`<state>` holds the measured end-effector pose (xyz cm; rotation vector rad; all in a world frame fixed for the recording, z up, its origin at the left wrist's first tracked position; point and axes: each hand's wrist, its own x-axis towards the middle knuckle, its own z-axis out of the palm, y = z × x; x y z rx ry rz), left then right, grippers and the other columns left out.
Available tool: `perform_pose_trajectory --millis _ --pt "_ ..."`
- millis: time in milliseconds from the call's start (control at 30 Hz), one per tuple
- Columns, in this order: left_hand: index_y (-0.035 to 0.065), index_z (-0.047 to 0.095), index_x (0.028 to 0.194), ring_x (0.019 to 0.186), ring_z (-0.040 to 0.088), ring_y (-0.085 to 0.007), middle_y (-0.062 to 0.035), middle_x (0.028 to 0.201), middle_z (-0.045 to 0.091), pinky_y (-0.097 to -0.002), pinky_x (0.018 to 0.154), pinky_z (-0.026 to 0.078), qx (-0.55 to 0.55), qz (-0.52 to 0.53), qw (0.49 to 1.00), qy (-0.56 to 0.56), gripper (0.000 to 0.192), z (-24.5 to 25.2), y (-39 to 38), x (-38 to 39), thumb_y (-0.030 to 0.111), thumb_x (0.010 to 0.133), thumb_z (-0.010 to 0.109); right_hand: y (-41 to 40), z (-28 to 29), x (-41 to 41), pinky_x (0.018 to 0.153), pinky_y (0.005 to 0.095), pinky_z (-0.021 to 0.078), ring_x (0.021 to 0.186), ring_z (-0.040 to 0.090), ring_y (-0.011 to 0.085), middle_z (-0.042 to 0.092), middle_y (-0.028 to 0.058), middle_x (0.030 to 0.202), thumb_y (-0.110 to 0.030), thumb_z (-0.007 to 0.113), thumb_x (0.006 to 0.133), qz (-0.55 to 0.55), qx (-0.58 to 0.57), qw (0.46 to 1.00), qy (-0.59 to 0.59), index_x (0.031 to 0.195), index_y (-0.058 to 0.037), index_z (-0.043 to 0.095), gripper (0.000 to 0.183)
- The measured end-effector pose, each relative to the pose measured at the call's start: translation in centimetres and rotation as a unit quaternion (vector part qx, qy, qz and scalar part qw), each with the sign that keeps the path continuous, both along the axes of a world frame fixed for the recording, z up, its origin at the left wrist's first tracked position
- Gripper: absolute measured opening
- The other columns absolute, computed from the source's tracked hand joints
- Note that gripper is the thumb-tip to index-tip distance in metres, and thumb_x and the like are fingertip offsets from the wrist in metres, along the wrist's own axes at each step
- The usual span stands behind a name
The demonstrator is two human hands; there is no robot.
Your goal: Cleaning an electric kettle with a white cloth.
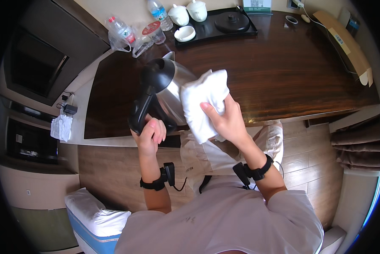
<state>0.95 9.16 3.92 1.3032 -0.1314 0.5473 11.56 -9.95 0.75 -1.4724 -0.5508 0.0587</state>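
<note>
A stainless-steel electric kettle [174, 92] with a black lid and handle is held tilted over the front of a dark wooden desk [288, 70]. My left hand [150, 135] grips its black handle [143, 109]. My right hand [226, 120] holds a bunched white cloth [204, 101] against the side of the kettle near its bottom end. The cloth hides that part of the body. The spout [169, 56] points away from me, towards the back of the desk.
A black tray [209, 38] at the back bears the kettle's power base [232, 22], two lidded white cups [188, 12] and a white ashtray [185, 33]. Plastic bottles [159, 14] and bags [142, 44] stand left. A cardboard piece [345, 47] and white cable lie right.
</note>
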Motion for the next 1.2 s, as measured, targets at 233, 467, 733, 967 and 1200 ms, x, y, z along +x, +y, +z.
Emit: perform_pose_trajectory --millis 233,467,733,967,1200 --pt "-0.0006 0.046 0.089 0.036 0.036 -0.0107 -0.0006 0.044 0.037 -0.0248 0.037 0.033 -0.004 -0.001 1.0 -0.001 0.008 -0.6 1.1 0.2 0.006 0.091 0.049 -3.6 0.3 -0.9 0.069 0.0453 0.052 0.072 0.064 0.0432 0.065 0.026 0.075 -0.03 0.071 0.08 -0.007 -0.257 0.963 -0.08 0.109 0.0069 0.057 0.049" --pt "0.0011 0.046 0.085 0.036 0.035 -0.0101 -0.0004 0.044 0.038 -0.0246 0.038 0.032 0.005 -0.04 0.999 -0.004 0.011 -0.7 1.8 0.3 0.009 0.092 0.048 -5.2 2.8 1.4 0.07 0.0278 0.0512 0.079 0.064 0.013 0.068 0.0094 0.09 -0.021 0.073 0.084 0.122 0.03 0.988 0.086 0.109 0.0051 0.061 0.039" --pt "0.0031 0.046 0.081 0.036 0.033 -0.0096 0.0011 0.044 0.037 -0.025 0.04 0.032 -0.002 -0.097 0.995 0.001 0.015 -0.6 3.4 0.1 0.012 0.093 0.048 -1.3 5.7 4.7 0.069 0.0252 0.0508 0.078 0.063 0.0117 0.067 0.008 0.09 -0.024 0.074 0.084 0.176 0.111 0.974 0.091 0.108 0.0047 0.061 0.04" --pt "0.0035 0.045 0.082 0.037 0.034 -0.0102 0.0014 0.044 0.037 -0.0254 0.039 0.032 -0.006 -0.117 0.993 0.007 0.015 -0.7 4.2 0.0 0.013 0.092 0.048 -2.9 0.3 3.2 0.077 0.0318 0.0506 0.083 0.067 0.0197 0.068 0.0138 0.09 -0.018 0.077 0.077 0.156 -0.043 0.987 0.015 0.109 0.0019 0.061 0.041" --pt "0.0041 0.044 0.079 0.035 0.033 -0.0103 0.0011 0.043 0.037 -0.0254 0.039 0.032 0.003 -0.108 0.994 0.002 0.017 -0.3 4.7 0.2 0.013 0.092 0.049 -4.2 1.8 2.8 0.08 0.0339 0.0513 0.086 0.069 0.0265 0.069 0.0191 0.095 -0.017 0.081 0.071 0.168 -0.131 0.976 -0.042 0.11 0.0032 0.064 0.048"
